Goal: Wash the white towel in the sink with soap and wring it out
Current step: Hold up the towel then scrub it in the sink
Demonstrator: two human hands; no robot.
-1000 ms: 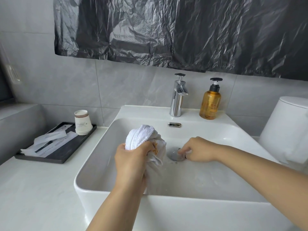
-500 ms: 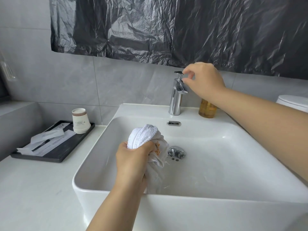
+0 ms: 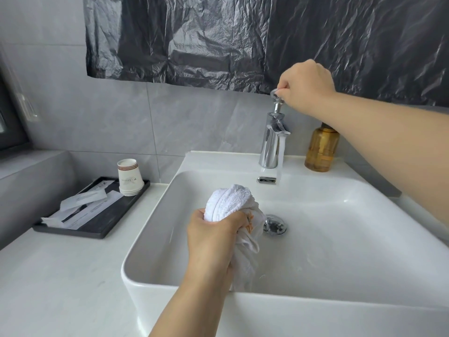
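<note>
My left hand (image 3: 213,239) grips the bunched white towel (image 3: 230,203) over the left middle of the white sink (image 3: 340,239); the towel's lower end hangs toward the front wall. My right hand (image 3: 306,86) pinches the raised handle of the chrome tap (image 3: 273,142) at the back. A stream of water falls from the spout onto the sink's back edge. The amber soap bottle (image 3: 322,149) stands right of the tap, its pump hidden behind my right forearm. The chrome drain (image 3: 275,224) lies just right of the towel.
A black tray (image 3: 97,224) with paper packets and a stack of paper cups (image 3: 130,177) sits on the white counter (image 3: 60,276) to the left. Black plastic sheeting (image 3: 243,40) covers the wall above. A grey ledge rises at far left.
My right hand left the drain, rose to the tap handle and lifted it; water now runs. My left hand has kept its hold on the towel in place.
</note>
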